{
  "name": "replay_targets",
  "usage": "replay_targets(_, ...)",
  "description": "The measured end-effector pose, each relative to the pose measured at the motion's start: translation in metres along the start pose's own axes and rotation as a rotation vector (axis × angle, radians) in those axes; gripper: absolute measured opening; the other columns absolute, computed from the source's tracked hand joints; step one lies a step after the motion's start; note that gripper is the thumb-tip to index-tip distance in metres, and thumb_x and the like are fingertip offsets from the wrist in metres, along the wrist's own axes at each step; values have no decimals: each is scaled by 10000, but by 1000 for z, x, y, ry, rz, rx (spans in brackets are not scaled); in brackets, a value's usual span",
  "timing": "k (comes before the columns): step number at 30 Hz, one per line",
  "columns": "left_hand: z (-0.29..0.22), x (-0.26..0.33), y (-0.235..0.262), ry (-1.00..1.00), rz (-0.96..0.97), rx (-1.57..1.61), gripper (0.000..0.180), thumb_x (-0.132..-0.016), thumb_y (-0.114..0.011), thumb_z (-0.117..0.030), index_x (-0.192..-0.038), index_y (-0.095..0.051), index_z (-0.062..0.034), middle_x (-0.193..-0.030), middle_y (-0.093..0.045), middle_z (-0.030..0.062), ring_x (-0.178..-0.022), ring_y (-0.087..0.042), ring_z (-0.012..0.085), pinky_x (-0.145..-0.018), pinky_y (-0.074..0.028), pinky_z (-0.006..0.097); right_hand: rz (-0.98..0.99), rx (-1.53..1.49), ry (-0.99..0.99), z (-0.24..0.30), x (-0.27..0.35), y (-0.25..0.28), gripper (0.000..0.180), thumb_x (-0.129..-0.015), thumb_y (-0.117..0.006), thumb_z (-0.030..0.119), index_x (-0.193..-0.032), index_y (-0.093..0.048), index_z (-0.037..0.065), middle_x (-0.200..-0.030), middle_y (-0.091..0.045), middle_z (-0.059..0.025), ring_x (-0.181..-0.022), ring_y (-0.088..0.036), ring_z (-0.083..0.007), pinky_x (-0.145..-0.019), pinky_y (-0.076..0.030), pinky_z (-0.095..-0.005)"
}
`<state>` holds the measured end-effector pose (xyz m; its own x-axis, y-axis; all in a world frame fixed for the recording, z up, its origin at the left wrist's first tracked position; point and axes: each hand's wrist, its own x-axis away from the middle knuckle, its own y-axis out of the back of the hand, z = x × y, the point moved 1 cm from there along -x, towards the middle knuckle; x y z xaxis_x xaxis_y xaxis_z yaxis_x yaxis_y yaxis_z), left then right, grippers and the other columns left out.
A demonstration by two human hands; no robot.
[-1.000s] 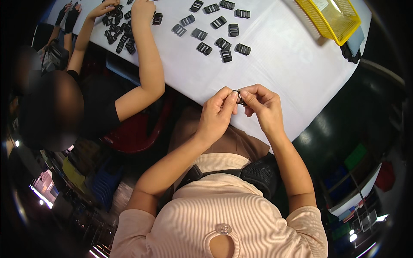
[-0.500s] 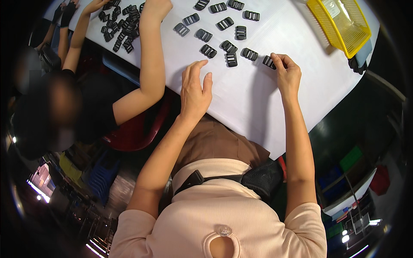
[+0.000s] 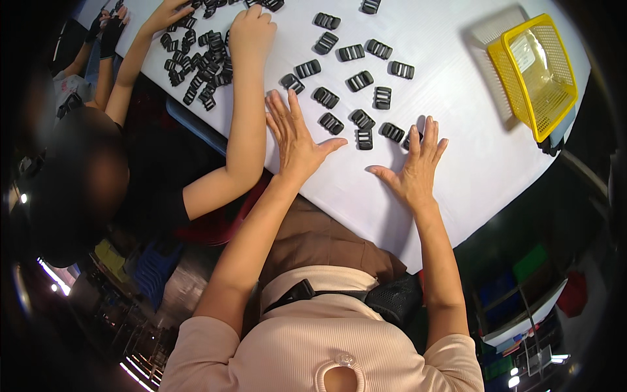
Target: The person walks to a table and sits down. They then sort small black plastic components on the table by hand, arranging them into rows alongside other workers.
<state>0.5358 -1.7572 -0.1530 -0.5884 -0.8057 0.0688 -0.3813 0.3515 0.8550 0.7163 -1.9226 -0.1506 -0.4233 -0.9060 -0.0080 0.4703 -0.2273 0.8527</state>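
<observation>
Several black plastic slide buckles (image 3: 360, 81) lie spread out on the white table (image 3: 353, 176). My left hand (image 3: 295, 144) has its fingers spread at the left side of this group, its fingertips close to one buckle (image 3: 292, 83). Over the table to the right, my right hand (image 3: 417, 170) is open too, thumb stretched out to the left. Its fingers partly cover a buckle (image 3: 408, 141) at the group's right end; whether they touch it I cannot tell. Neither hand holds anything. Two buckles (image 3: 364, 138) between my hands lie against each other.
A co-worker's arm (image 3: 247, 124) reaches across the table close to my left hand. Beyond it is a dense heap of black buckles (image 3: 208, 68). A yellow plastic basket (image 3: 508, 81) stands at the right, near the table's edge. More people sit at the far left.
My right hand has let go of the buckle and opened. My left hand has spread its fingers. The whole view has shifted, so the table and buckles appear lower.
</observation>
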Motion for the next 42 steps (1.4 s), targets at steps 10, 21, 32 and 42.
replay_targets(10, -12, -113, -11, -177, -166, 62, 1139, -705, -727, -605, -1515, -137, -64, -1515, -110, 330, -1418, -88, 488, -1118, -95, 610, -196, -77, 99, 20, -144, -25, 1122, -639, -761, 629, -1508, -200, 194, -1531, -106, -294, -1412, -114, -498, -1064, -86, -705)
replay_targets(21, -28, -231, -13, -415, -85, 358, 559, -943, -517, -397, -1378, -443, -54, -1379, -503, 132, -1355, -368, 364, -1121, -232, 528, 24, -256, 295, -5, -251, 7, 1044, -650, -757, 608, -1471, -320, 133, -1516, -203, -261, -1404, -190, -467, -1110, -129, -644)
replay_targets(32, -20, -156, 2, -347, -50, 327, 453, -949, -473, -213, -1354, -455, -12, -1379, -487, 160, -1362, -350, 366, -1127, -237, 496, -56, -125, 334, 5, -215, -12, 532, -918, -532, 475, -1288, -555, 94, -1340, -539, -70, -1329, -407, -308, -1110, -250, -544)
replay_targets(42, -32, -49, -27, 15, -398, 155, 579, -945, -495, -281, -1447, -336, -40, -1482, -339, 202, -1416, -152, 469, -1098, -102, 649, -184, -158, 96, 26, -128, -21, 538, -913, -562, 401, -1348, -497, 92, -1424, -428, -151, -1365, -334, -369, -1114, -196, -586)
